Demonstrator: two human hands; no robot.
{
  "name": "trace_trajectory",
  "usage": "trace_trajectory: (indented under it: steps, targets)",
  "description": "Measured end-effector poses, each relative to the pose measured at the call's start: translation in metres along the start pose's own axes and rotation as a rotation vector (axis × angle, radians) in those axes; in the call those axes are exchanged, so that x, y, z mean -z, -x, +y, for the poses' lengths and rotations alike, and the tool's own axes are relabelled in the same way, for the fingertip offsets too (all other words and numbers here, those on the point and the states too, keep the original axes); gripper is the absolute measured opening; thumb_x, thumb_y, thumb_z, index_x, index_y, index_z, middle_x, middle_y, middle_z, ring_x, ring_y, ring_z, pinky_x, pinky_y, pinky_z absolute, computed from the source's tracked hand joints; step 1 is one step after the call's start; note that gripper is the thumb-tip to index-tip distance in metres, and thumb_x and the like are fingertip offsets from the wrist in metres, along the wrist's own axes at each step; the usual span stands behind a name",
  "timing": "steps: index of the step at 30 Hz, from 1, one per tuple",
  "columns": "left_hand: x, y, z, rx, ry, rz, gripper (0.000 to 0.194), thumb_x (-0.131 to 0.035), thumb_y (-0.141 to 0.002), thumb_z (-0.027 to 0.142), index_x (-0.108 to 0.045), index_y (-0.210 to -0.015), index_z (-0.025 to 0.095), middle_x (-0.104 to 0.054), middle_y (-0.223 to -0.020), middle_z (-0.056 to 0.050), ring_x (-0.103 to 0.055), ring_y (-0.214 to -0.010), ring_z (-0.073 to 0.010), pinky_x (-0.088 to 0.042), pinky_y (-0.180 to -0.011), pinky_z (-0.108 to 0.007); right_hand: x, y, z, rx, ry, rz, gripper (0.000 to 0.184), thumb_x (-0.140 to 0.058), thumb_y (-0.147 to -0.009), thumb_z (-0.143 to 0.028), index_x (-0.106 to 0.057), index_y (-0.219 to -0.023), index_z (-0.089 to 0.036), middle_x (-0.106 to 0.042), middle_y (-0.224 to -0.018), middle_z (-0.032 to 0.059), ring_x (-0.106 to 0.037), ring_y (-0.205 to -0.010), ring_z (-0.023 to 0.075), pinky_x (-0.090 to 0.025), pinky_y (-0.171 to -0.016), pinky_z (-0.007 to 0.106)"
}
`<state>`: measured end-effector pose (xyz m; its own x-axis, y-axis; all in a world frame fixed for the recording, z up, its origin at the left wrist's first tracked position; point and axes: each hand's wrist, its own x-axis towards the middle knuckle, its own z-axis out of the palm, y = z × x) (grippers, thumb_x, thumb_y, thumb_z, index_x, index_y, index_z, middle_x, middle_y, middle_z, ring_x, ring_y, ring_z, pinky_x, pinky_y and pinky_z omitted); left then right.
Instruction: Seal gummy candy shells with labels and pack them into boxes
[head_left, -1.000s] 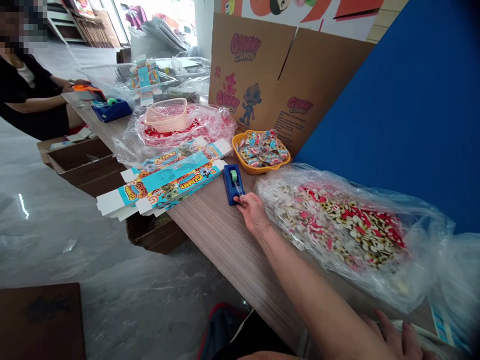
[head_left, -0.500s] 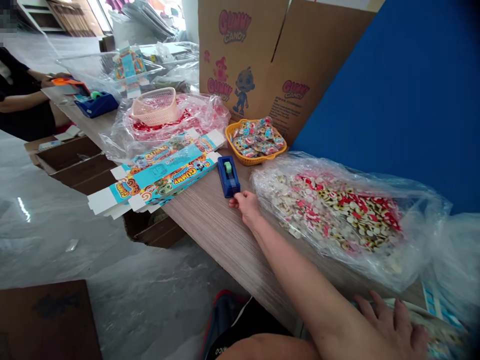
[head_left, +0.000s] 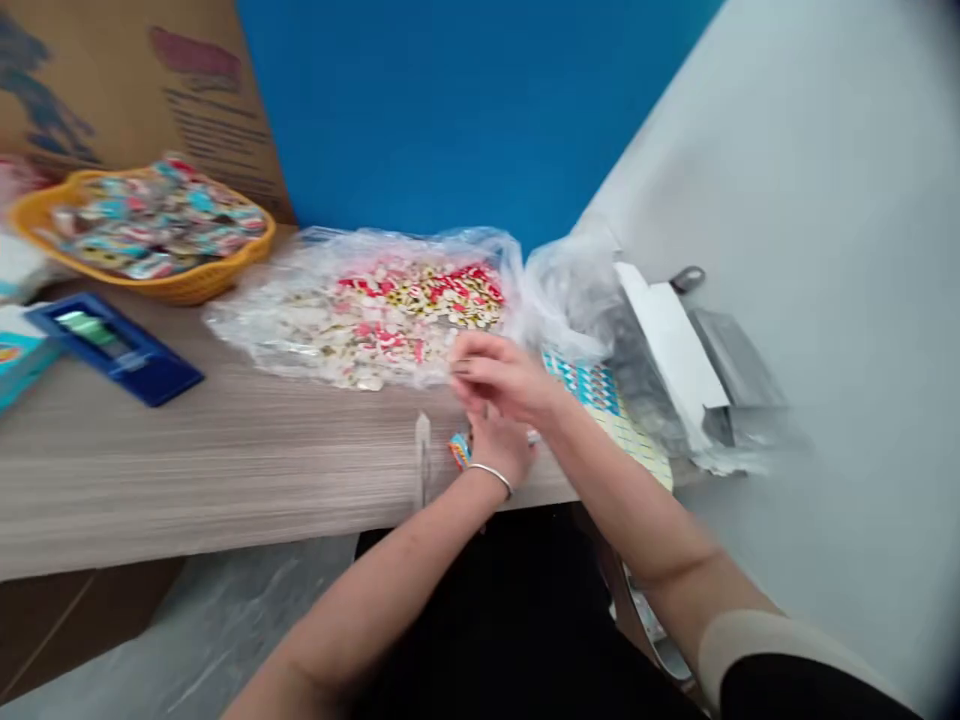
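- We see the right hand [head_left: 506, 378] just above the left hand [head_left: 499, 450], at the front edge of the worktop [head_left: 225, 470]. The right fingers [head_left: 472, 362] curl inward, but blur hides whether they grasp anything.
- A small printed piece [head_left: 459, 450] touches the left hand; we cannot tell whether it is held.
- What looks like a strip of clear tape [head_left: 424, 460] hangs just beside it.
- Behind the hands, a plastic bag [head_left: 375, 320] holds many loose candies, and an orange basket [head_left: 150, 235] is heaped with wrapped packets. So much is packed, and much remains loose.
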<state>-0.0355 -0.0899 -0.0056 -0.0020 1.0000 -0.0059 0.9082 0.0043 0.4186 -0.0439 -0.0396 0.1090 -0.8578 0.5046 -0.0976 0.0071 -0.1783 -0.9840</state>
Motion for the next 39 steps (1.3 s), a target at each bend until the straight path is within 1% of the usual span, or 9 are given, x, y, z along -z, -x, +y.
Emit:
trace_trajectory:
  steps: [2, 4, 6, 8, 11, 15, 20, 30, 39]
  targets:
    - [0.0, -0.002, 0.002, -0.009, -0.061, 0.033, 0.069, -0.052, -0.091, 0.051, -0.042, -0.152, 0.021, -0.035, -0.16, -0.019, -0.034, -0.139, -0.0489, -0.04, -0.094, -0.068, 0.055, 0.067, -0.002, 0.026, 0.005, 0.214, 0.024, -0.075, -0.075, -0.04, -0.059, -0.075, -0.022, -0.053, -0.053, -0.0071, -0.041, -0.043, 0.0067, -0.031, -0.047, 0.021]
    - [0.002, -0.002, 0.004, -0.003, -0.143, 0.068, 0.075, -0.055, -0.088, 0.054, -0.035, -0.155, 0.025, -0.026, -0.164, -0.017, -0.033, -0.138, -0.0476, -0.04, -0.093, -0.066, 0.097, 0.12, 0.016, -0.017, -0.026, 0.394, 0.032, -0.079, -0.071, -0.043, -0.054, -0.069, -0.023, -0.048, -0.05, -0.0076, -0.036, -0.042, 0.0064, -0.027, -0.046, 0.022]
    - [0.003, -0.001, 0.006, 0.005, -0.211, 0.086, 0.076, -0.052, -0.089, 0.055, -0.031, -0.156, 0.027, -0.023, -0.166, -0.015, -0.034, -0.136, -0.046, -0.041, -0.092, -0.065, 0.123, 0.154, 0.047, -0.071, -0.09, 0.496, 0.035, -0.08, -0.07, -0.043, -0.052, -0.068, -0.023, -0.047, -0.05, -0.0078, -0.032, -0.041, 0.006, -0.023, -0.045, 0.022]
    - [0.004, 0.0, 0.009, 0.009, -0.262, 0.092, 0.075, -0.048, -0.09, 0.056, -0.03, -0.157, 0.028, -0.023, -0.165, -0.015, -0.036, -0.135, -0.045, -0.041, -0.092, -0.064, 0.136, 0.171, 0.078, -0.1, -0.162, 0.538, 0.035, -0.081, -0.069, -0.042, -0.053, -0.07, -0.023, -0.047, -0.051, -0.0081, -0.029, -0.041, 0.0054, -0.02, -0.045, 0.021]
    - [0.005, -0.001, 0.013, 0.013, -0.318, 0.077, 0.073, -0.044, -0.091, 0.058, -0.029, -0.157, 0.029, -0.023, -0.166, -0.014, -0.037, -0.134, -0.0442, -0.042, -0.092, -0.062, 0.142, 0.176, 0.111, -0.103, -0.236, 0.57, 0.036, -0.082, -0.068, -0.044, -0.053, -0.071, -0.022, -0.046, -0.052, -0.0086, -0.026, -0.042, 0.005, -0.017, -0.045, 0.021]
    - [0.008, -0.003, 0.018, 0.022, -0.367, 0.039, 0.074, -0.04, -0.093, 0.06, -0.025, -0.158, 0.029, -0.023, -0.166, -0.014, -0.037, -0.135, -0.0437, -0.043, -0.092, -0.061, 0.147, 0.169, 0.129, -0.092, -0.296, 0.562, 0.04, -0.083, -0.067, -0.046, -0.051, -0.071, -0.023, -0.046, -0.053, -0.009, -0.027, -0.042, 0.0048, -0.017, -0.045, 0.02]
    - [0.009, -0.003, 0.021, 0.022, -0.413, 0.048, 0.073, -0.041, -0.092, 0.057, -0.026, -0.158, 0.028, -0.024, -0.166, -0.014, -0.039, -0.134, -0.0431, -0.045, -0.091, -0.06, 0.152, 0.16, 0.131, -0.073, -0.349, 0.523, 0.041, -0.083, -0.067, -0.046, -0.051, -0.071, -0.022, -0.046, -0.051, -0.01, -0.025, -0.04, 0.0033, -0.015, -0.043, 0.019]
    - [0.008, -0.004, 0.023, 0.036, -0.439, 0.033, 0.074, -0.041, -0.093, 0.057, -0.025, -0.159, 0.028, -0.025, -0.165, -0.014, -0.038, -0.135, -0.0425, -0.045, -0.09, -0.06, 0.156, 0.154, 0.125, -0.146, -0.328, 0.566, 0.051, -0.085, -0.06, -0.051, -0.043, -0.062, -0.022, -0.043, -0.046, -0.0104, -0.021, -0.038, 0.0024, -0.01, -0.04, 0.019]
    - [0.008, -0.005, 0.021, 0.018, -0.425, 0.036, 0.074, -0.041, -0.092, 0.058, -0.026, -0.158, 0.027, -0.025, -0.165, -0.015, -0.04, -0.133, -0.0437, -0.046, -0.089, -0.06, 0.159, 0.145, 0.142, -0.173, -0.224, 0.648, 0.047, -0.084, -0.061, -0.054, -0.05, -0.063, -0.023, -0.045, -0.045, -0.0096, -0.023, -0.036, 0.0036, -0.009, -0.038, 0.02]
